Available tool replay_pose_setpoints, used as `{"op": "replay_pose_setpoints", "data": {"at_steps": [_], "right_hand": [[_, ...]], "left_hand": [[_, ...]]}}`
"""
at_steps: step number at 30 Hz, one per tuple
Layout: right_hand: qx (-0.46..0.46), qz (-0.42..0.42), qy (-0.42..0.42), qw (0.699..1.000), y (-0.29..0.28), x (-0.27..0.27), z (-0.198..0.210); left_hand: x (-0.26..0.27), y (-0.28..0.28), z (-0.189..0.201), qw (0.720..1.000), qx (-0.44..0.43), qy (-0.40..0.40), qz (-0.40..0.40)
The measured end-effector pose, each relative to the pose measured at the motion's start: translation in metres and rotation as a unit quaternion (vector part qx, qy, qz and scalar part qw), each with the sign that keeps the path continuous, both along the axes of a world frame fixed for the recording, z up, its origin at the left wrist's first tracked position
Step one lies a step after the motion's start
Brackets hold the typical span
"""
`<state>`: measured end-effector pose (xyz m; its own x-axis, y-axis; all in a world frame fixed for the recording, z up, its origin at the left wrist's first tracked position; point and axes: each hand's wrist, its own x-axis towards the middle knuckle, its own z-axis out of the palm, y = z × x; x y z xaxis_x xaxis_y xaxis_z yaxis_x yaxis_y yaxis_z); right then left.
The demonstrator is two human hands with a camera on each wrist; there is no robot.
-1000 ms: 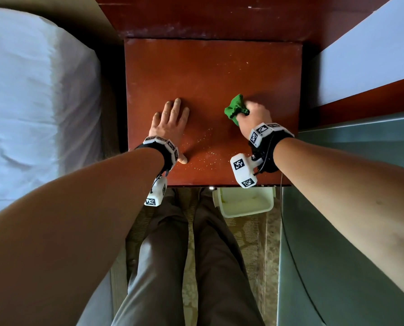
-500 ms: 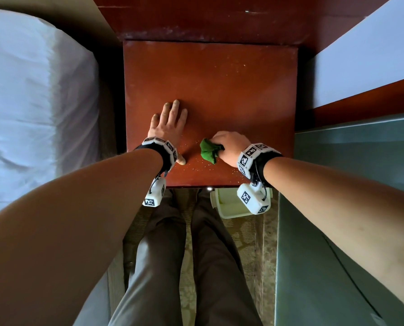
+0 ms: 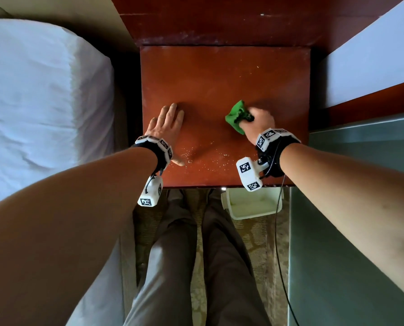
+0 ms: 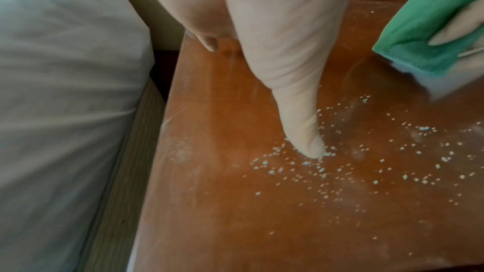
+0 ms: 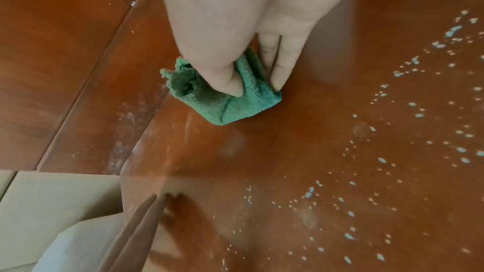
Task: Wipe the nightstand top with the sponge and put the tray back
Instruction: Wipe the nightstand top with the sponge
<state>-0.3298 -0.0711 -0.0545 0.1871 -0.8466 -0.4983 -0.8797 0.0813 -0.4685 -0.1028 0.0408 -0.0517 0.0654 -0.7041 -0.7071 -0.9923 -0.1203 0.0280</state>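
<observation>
The red-brown nightstand top (image 3: 219, 76) fills the upper middle of the head view. My right hand (image 3: 257, 121) grips a crumpled green sponge cloth (image 3: 237, 115) (image 5: 230, 100) (image 4: 429, 34) and presses it on the wood at the right middle. My left hand (image 3: 164, 128) lies flat on the left part of the top, fingers straight, thumb (image 4: 304, 131) touching the wood. Pale crumbs (image 3: 208, 156) (image 4: 340, 164) (image 5: 419, 131) are scattered near the front edge between the hands. A pale tray (image 3: 252, 205) sits below the front edge, partly hidden by my right wrist.
A white bed (image 3: 43, 118) runs along the left of the nightstand. A dark wooden ledge (image 3: 219, 20) stands behind it. A grey-green surface (image 3: 360, 208) lies to the right, with a black cable (image 3: 277, 231) hanging. My legs (image 3: 196, 267) stand on patterned carpet below.
My right hand has carried the sponge cloth from the front edge near my left thumb back up and to the right on the top. The left hand has stayed flat in place.
</observation>
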Motion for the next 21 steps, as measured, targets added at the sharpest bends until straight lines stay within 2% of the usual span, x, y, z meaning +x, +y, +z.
{"op": "replay_pose_setpoints", "data": {"at_steps": [5,12,18,21], "right_hand": [[-0.009,0.017,0.029,0.999,-0.004,0.013,-0.002],[0.034,0.115,0.059,0.991,0.02,0.03,-0.002],[0.092,0.28,0.06,0.954,0.058,0.03,0.0],[0.13,0.299,0.078,0.942,0.06,0.03,0.0]], "left_hand": [[0.016,0.016,-0.006,1.0,0.004,-0.005,-0.017],[0.018,0.02,-0.011,0.999,-0.02,-0.024,-0.034],[0.018,0.019,-0.011,0.999,-0.01,-0.036,-0.038],[0.019,0.02,-0.011,0.999,-0.012,-0.034,-0.039]]}}
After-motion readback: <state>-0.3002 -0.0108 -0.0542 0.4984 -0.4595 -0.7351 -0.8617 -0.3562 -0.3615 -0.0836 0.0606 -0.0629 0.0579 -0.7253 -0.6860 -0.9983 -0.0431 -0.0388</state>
